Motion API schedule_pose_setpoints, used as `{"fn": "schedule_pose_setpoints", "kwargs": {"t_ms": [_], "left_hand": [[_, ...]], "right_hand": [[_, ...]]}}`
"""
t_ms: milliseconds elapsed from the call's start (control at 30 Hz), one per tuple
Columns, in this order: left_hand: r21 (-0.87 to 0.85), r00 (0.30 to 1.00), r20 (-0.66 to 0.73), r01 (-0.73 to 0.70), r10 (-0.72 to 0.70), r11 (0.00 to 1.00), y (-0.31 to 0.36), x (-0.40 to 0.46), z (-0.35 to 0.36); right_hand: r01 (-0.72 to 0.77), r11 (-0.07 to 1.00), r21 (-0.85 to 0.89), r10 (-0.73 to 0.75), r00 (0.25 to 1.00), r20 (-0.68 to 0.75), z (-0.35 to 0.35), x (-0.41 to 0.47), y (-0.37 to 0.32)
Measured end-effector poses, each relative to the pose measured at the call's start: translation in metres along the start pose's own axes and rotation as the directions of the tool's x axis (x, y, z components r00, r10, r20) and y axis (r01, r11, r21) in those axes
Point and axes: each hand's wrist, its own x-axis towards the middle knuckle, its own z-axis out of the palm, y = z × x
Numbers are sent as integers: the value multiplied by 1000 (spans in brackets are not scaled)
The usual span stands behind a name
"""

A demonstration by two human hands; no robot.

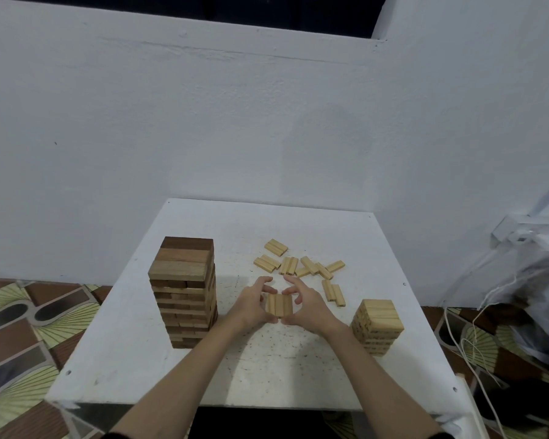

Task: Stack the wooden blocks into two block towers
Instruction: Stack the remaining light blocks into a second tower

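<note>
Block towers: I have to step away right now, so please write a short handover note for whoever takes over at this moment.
Left hand and right hand together pinch a row of three light blocks at the table's centre.
Tall dark tower stands on the left and looks finished.
Short light tower stands on the right, only partly built.
Loose light blocks lie scattered beyond the hands.
Left to do: set the held row on the short tower, then stack the loose blocks likewise.
</note>
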Motion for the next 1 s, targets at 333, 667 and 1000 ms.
{"fn": "schedule_pose_setpoints", "kwargs": {"t_ms": [333,667,1000], "left_hand": [[-56,1000,-21,-3,2,998,11,-3,-6],[-94,990,-96,-116,107,989,53,-6,-22],[-125,963,-102,-261,249,957,102,-20,-14]], "right_hand": [[33,999,-23,-33,999,-12,-11,-6,-16],[93,996,-12,-93,994,-57,-50,-15,-44],[122,989,-78,-129,987,-98,-105,-53,-52]]}}
